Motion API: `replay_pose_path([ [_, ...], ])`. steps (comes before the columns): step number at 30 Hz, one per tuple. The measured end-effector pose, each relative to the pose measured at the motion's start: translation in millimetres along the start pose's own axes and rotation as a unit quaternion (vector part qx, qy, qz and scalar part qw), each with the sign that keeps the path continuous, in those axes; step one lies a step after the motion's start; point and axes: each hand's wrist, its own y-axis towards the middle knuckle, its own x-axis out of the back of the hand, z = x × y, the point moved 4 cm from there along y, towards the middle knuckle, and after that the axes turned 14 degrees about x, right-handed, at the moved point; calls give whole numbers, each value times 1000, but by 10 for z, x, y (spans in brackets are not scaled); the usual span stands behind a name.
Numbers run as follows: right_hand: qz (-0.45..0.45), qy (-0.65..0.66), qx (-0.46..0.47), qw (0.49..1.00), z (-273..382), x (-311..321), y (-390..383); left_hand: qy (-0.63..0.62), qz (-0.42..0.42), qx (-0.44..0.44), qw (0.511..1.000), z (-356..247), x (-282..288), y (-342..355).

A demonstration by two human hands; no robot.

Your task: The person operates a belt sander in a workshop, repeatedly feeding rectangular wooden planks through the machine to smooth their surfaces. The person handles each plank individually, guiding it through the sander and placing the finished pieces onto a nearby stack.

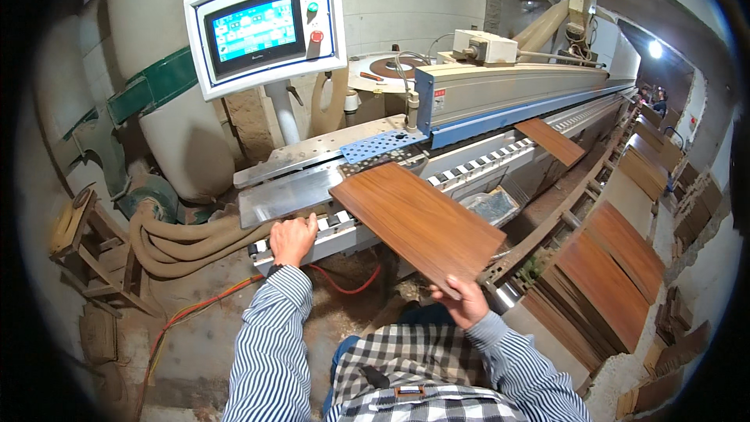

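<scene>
The step in hand looks like feeding a board into the long machine (500, 94). A brown wooden board (418, 223) lies with its far end on the machine's roller bed (469, 166), its near corner sticking out toward the person at about 5 o'clock. The right hand (462, 302) is closed on that near edge, thumb on top and fingers under, as far as the view lets one judge. The left hand (293, 239) rests curled on the front rail of the bed at about 9 o'clock from the board; it seems to press on the rail and hold nothing loose.

A second board (551, 141) sits farther along the bed at 1 o'clock, already under the machine's blue-edged cover. A control screen (266, 27) stands at 11 o'clock, and stacks of boards (617, 266) lie on the floor at 3 o'clock.

The next move probably calls for squaring the board's long edge to the rail and sliding it forward level, so the rollers catch it straight.
</scene>
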Motion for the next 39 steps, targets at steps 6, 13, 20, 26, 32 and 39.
replay_pose_path([
  [6, 216, 46, -160, 962, -530, -811, 259, 4, 5, -8, 1000, -24, -16, 5],
  [13, 297, -37, -95, 949, -800, -1003, 374, 7, 21, 9, 1000, -10, -53, 23],
  [20, 253, -75, -40, 964, -814, -853, 355, 17, 42, 21, 999, -69, -3, 8],
  [26, 192, -90, -5, 977, -817, -667, 370, 37, 62, 31, 997, -71, -30, 21],
  [32, 142, -102, 16, 984, -683, -508, 422, 36, 59, 24, 997, -80, -6, 13],
  [39, 94, -112, 31, 989, -525, -341, 449, 29, 55, 25, 998, -88, 1, 6],
])
